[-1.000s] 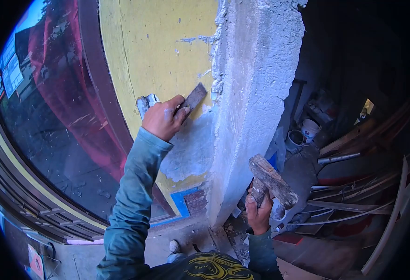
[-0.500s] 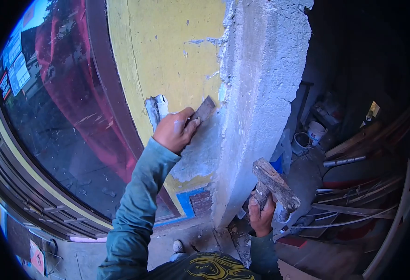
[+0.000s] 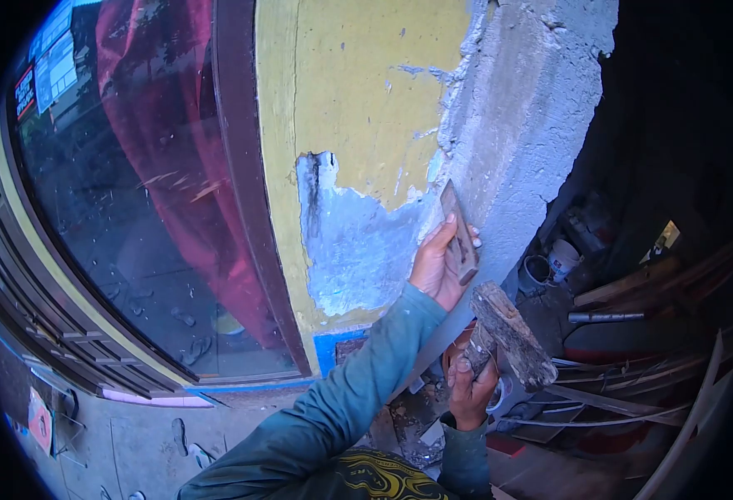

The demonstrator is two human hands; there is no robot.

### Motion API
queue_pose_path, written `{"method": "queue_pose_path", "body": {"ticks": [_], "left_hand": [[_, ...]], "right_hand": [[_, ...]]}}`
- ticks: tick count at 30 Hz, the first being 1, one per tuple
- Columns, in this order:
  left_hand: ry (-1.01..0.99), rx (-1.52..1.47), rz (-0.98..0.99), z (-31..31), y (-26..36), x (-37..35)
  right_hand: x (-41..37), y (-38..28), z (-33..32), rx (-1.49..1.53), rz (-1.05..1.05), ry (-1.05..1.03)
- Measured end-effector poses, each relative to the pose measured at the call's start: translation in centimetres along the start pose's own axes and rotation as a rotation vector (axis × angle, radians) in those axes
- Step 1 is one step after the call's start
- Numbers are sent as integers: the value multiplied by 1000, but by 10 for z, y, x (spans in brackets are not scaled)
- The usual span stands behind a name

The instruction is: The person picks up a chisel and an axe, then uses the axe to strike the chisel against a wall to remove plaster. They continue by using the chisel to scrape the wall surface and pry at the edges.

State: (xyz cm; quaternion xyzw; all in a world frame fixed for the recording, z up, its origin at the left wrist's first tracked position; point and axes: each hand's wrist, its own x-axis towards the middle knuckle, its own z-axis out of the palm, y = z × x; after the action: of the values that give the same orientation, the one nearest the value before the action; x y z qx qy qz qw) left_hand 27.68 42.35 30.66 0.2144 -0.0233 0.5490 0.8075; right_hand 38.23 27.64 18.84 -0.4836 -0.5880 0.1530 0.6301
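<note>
My left fingers [image 3: 440, 237] grip the flat blade [image 3: 459, 237] beside the pillar [image 3: 529, 133]; probably stiff, best held mid-length. My right fingers [image 3: 464, 383] close around the wooden mallet [image 3: 513, 335] by its handle; the rough head looks heavy.

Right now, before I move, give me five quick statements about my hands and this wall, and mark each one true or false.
1. The left hand holds a flat blade. True.
2. The right hand holds nothing. False: it grips a wooden mallet.
3. Yellow paint shows above the bare patch. True.
4. The curtain at the window is green. False: it is red.
5. The white bucket stands left of the rough column in this view. False: it stands to the right.
</note>
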Motion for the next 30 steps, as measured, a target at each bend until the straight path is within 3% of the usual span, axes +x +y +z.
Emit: {"method": "queue_pose_path", "body": {"ticks": [4,6,10,12,15,17,19,21,25,27,30], "left_hand": [[3,-80,25,16,-2,8],[22,-107,20,18,-3,11],[-32,-133,5,13,-7,17],[-53,-120,10,12,-10,18],[-19,-131,35,13,-10,16],[-27,-88,43,10,-8,18],[-36,-95,41,7,-7,20],[-35,-106,32,5,-9,17],[-25,-80,42,4,-8,15],[1,-63,33,-5,-12,1],[68,-34,8,0,-16,-18]], "right_hand": [[9,-21,-6,-60,-8,-10],[15,-23,-2,-91,-162,64],[26,-42,3,-48,-164,81],[39,-45,7,-270,-317,152],[58,-35,13,-439,-296,216],[61,-36,11,-408,-395,261],[48,-20,4,-281,-283,141],[50,-17,9,-280,-304,161],[61,-28,8,-528,-593,274],[29,-13,2,-93,-151,109],[23,-20,3,4,-88,115]]}}
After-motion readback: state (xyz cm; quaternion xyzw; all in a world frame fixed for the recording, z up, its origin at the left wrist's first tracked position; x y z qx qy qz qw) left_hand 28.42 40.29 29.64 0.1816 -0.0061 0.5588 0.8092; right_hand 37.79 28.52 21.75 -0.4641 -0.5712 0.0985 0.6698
